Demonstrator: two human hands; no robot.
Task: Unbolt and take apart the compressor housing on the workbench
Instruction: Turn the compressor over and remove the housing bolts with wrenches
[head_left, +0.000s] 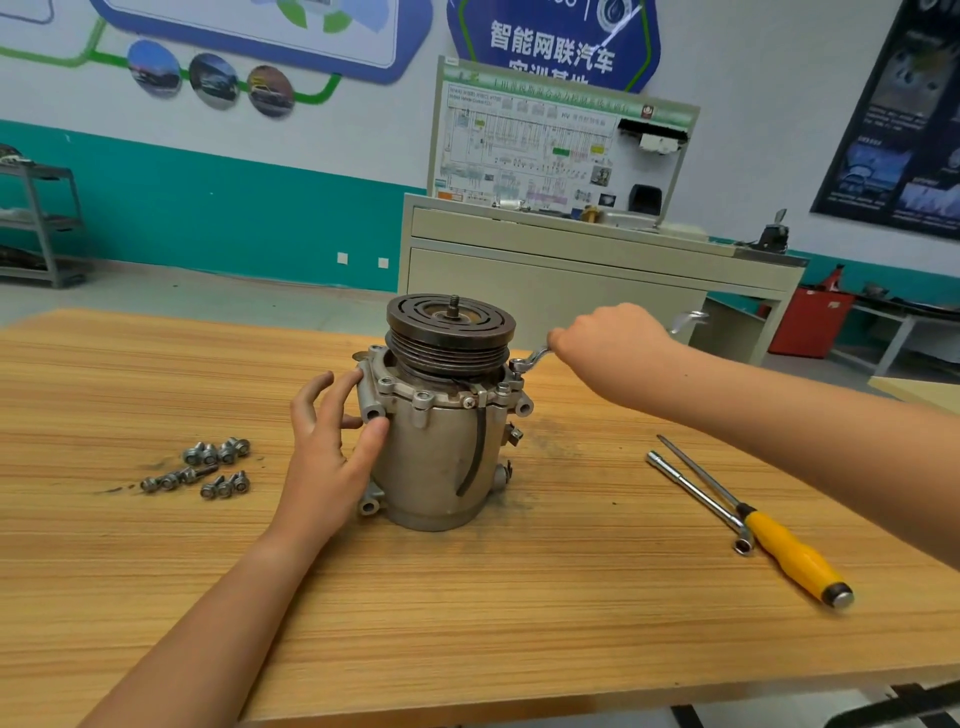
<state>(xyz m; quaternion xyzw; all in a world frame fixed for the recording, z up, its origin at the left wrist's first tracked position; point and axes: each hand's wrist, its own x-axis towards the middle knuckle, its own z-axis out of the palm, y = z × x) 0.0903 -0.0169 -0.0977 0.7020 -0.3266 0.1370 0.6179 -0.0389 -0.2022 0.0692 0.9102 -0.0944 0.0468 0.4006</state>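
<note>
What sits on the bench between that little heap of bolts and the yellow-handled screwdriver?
In the head view, the compressor stands there with the left hand on its side; a metal socket wrench lies right beside the screwdriver.

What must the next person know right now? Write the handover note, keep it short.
Left hand: open, fingers pressing the compressor housing, steadying it upright on the workbench.
Right hand: grips a wrench whose ring end sits on the housing's right rim.
Done: loose bolts lie left of the housing.
Left: flange bolts seated; housing not yet split.
Spare: screwdriver and socket wrench lie to the right.
</note>
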